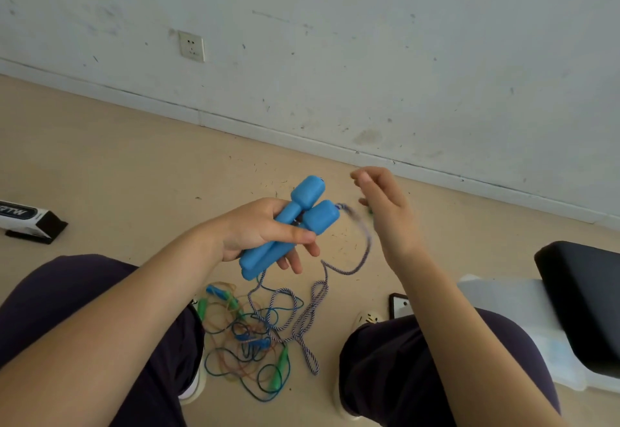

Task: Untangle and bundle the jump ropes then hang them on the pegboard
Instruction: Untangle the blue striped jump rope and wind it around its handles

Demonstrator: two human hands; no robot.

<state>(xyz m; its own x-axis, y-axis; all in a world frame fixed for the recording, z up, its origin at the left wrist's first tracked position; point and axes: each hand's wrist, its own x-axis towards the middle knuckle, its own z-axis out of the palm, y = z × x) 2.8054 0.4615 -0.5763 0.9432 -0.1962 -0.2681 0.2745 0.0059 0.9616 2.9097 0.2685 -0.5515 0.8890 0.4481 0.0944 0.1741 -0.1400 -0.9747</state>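
Observation:
My left hand [258, 230] grips two blue jump-rope handles [303, 207] side by side, thick ends pointing up toward the wall. Their striped purple-white rope [313, 306] hangs from the handles and loops down to the floor. My right hand [385, 207] is raised just right of the handles, fingers loosely bent; a blurred stretch of the striped rope [364, 242] passes beside it, and I cannot tell whether the fingers hold it. On the floor between my knees lies a tangle of thin green, blue and orange ropes [246, 339] with small green and blue handles.
A white wall with a socket [191, 46] runs behind the beige floor. A black-and-white box [28, 220] lies at the left. At the right are a black cushion [583, 296] on a white surface and a small dark device [399, 304] on the floor.

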